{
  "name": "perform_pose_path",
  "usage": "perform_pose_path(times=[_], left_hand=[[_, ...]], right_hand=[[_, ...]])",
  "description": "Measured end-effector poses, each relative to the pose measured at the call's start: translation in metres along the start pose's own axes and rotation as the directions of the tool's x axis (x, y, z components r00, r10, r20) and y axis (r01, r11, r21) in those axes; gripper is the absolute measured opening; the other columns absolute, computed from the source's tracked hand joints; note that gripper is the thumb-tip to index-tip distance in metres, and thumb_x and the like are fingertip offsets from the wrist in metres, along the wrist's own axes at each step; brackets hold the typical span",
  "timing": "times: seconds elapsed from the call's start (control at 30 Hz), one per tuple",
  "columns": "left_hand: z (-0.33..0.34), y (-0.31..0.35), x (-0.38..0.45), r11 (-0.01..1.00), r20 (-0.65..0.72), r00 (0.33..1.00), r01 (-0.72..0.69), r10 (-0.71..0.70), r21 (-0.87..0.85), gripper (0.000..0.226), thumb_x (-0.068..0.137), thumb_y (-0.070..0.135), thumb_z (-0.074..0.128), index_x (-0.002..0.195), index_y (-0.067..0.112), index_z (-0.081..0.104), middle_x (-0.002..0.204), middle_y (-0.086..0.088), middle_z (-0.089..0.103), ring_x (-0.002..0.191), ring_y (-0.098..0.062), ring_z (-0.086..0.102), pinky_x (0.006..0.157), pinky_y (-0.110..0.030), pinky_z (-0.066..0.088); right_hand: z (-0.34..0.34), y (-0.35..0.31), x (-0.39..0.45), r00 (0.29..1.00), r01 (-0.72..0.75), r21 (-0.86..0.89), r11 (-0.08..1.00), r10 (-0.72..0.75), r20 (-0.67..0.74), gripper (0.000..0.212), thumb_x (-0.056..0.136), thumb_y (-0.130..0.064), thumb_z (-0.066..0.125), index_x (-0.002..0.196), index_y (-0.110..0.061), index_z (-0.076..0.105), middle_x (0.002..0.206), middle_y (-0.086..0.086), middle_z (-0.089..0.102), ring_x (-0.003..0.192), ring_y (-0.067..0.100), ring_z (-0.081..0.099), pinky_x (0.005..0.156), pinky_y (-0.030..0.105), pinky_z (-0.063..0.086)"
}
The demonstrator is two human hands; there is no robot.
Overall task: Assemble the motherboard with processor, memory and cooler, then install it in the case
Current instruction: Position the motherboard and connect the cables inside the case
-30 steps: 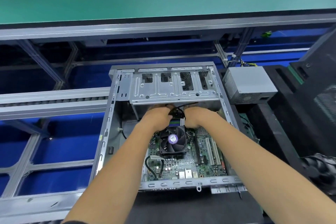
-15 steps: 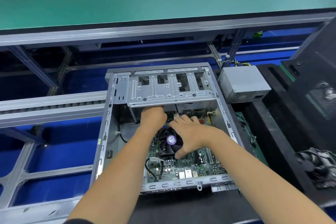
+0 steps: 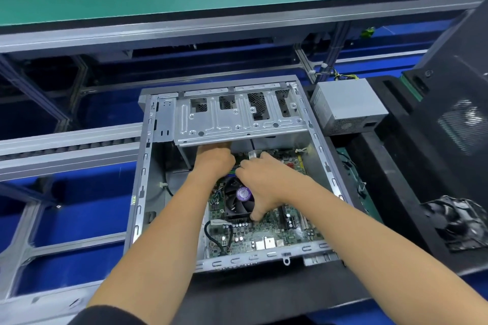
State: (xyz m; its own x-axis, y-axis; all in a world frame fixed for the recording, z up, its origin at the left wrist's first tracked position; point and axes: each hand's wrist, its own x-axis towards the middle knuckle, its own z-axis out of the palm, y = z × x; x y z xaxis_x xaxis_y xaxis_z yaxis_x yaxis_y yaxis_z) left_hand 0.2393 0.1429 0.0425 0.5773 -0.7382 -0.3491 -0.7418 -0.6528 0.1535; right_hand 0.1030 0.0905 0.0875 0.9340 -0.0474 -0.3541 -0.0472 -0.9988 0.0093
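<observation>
- Left hand [image 3: 215,159]: bare, no glove, ring or strap visible on the parts in view; fingertips are hidden from the camera.
- Right hand [image 3: 266,182]: bare, no glove; four fingers and a thumb are visible, nails short.
- Left forearm [image 3: 155,240]: bare from wrist to near the elbow, no watch or wristband.
- Right forearm [image 3: 369,240]: bare along its whole visible length, no watch or wristband.
- Dark, near-black fabric sleeve edge [image 3: 105,315]: visible at the lower frame border on the left arm only; plain, no markings legible.
</observation>
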Motion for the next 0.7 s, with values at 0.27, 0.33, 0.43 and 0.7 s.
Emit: perform_pose_path(times=[0.27,0.33,0.43,0.7], left_hand=[[0.004,-0.002,0.002,0.999,0.003,0.999,-0.035,0.035,0.032,0.045,0.093,0.021,0.037,0.138,0.019,0.038,0.134,-0.013,0.052,0.116,-0.031,0.05,0.094,-0.035,0.033],[0.004,-0.004,0.003,0.998,0.031,0.998,-0.049,0.048,0.038,0.045,0.095,0.024,0.035,0.14,0.02,0.036,0.133,-0.013,0.053,0.115,-0.03,0.05,0.093,-0.034,0.031],[0.004,-0.006,0.006,0.998,0.08,0.995,-0.06,0.059,0.011,0.049,0.097,0.032,0.032,0.145,0.025,0.03,0.139,-0.011,0.048,0.122,-0.029,0.046,0.1,-0.035,0.029],[0.002,-0.007,0.005,0.993,0.195,0.974,-0.103,0.112,-0.055,0.056,0.097,0.055,0.028,0.146,0.028,0.03,0.148,-0.008,0.039,0.133,-0.03,0.036,0.11,-0.044,0.022]], right_hand=[[0.002,-0.005,0.005,0.996,-0.02,0.003,1.0,0.02,0.083,0.09,0.052,-0.063,0.082,0.114,-0.008,0.044,0.106,0.007,0.052,0.088,0.022,0.048,0.08,0.037,0.042],[0.003,-0.006,0.005,0.996,-0.022,0.011,1.0,0.021,0.09,0.091,0.052,-0.062,0.082,0.115,-0.008,0.044,0.107,0.008,0.052,0.085,0.021,0.044,0.078,0.035,0.042],[0.005,-0.005,0.007,0.992,-0.03,0.025,0.999,0.027,0.124,0.095,0.053,-0.062,0.082,0.12,-0.008,0.041,0.113,0.009,0.049,0.091,0.022,0.044,0.082,0.036,0.04],[0.004,-0.005,0.012,0.971,-0.092,0.176,0.98,0.048,0.236,0.107,0.052,-0.072,0.078,0.129,-0.012,0.033,0.131,0.008,0.039,0.119,0.025,0.037,0.104,0.043,0.03]])
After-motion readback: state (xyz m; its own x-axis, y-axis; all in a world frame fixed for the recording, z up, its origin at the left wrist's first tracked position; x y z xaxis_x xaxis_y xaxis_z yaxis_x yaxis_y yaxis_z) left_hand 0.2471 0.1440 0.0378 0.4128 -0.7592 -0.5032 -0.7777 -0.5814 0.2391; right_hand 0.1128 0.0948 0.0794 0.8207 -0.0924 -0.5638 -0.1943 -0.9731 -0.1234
